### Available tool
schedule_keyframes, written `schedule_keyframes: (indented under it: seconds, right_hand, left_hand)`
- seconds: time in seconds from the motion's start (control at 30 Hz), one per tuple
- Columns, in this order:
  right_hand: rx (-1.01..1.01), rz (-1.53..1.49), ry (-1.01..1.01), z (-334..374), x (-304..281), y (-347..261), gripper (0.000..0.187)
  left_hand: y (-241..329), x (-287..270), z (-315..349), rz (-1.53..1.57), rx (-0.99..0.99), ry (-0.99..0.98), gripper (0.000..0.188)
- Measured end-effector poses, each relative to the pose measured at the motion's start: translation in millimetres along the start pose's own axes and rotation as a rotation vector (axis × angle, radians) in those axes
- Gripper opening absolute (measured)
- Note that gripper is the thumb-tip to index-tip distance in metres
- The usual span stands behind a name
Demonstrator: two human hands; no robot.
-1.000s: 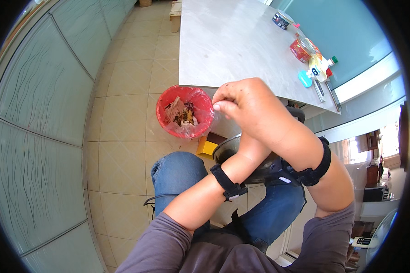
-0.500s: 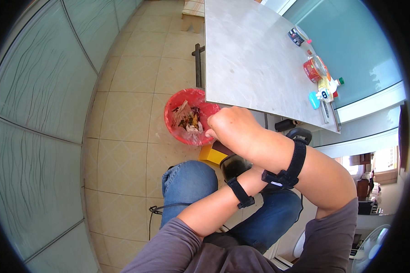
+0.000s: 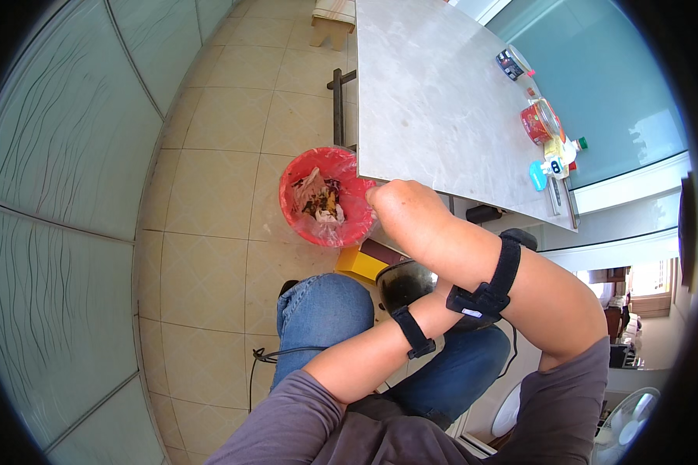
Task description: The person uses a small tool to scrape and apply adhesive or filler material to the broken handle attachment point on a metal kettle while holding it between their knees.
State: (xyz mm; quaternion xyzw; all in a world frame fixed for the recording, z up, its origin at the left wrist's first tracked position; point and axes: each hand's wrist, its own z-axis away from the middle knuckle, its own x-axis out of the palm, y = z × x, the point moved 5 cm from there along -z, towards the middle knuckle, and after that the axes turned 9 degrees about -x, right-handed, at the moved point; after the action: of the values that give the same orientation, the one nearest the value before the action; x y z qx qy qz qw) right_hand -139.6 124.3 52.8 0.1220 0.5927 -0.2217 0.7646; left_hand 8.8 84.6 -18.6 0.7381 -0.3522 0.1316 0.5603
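Note:
My right hand (image 3: 402,203) is bent down at the wrist beside the table's near corner, just right of a red bin (image 3: 292,219). Its fingers are hidden behind the back of the hand, so I cannot see what they hold. My left forearm (image 3: 376,341) passes beneath the right one, which covers the left hand completely. A glossy black rounded vessel (image 3: 402,284) shows between my arms, above my knees. Lined with clear plastic, the bin holds scraps and crumpled pale waste. Both forearms wear black straps.
A grey marbled table (image 3: 434,93) extends ahead on the right, with jars and small bottles along its far right side. Next to the bin lies a yellow box (image 3: 357,264). Frosted panels (image 3: 62,271) line the left. A wooden stool (image 3: 331,29) stands far ahead; a fan (image 3: 632,422) is lower right.
My right hand has shifted slightly right, away from the bin, and its thumb tip has gone out of sight. More of the black vessel shows below it. The view has shifted a little.

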Motion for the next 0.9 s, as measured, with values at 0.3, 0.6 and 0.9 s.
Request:
schedule_keyframes:
  seconds: [0.3, 0.6, 0.9]
  right_hand:
    - [-0.01, 0.133, -0.065, 3.5, -2.4, -6.0, 0.015]
    - [0.027, -0.216, 0.067, 0.1, 15.7, 8.2, 0.015]
    - [0.041, 0.029, -0.006, 5.5, -6.1, -7.1, 0.02]
  left_hand:
    - [-5.6, 3.2, 0.9, 0.071, -0.014, -0.04, 0.03]
    - [-10.9, 0.6, 4.0, 0.126, -0.024, -0.065, 0.036]
    - [-7.6, 2.2, 4.3, 0.122, -0.023, -0.06, 0.043]
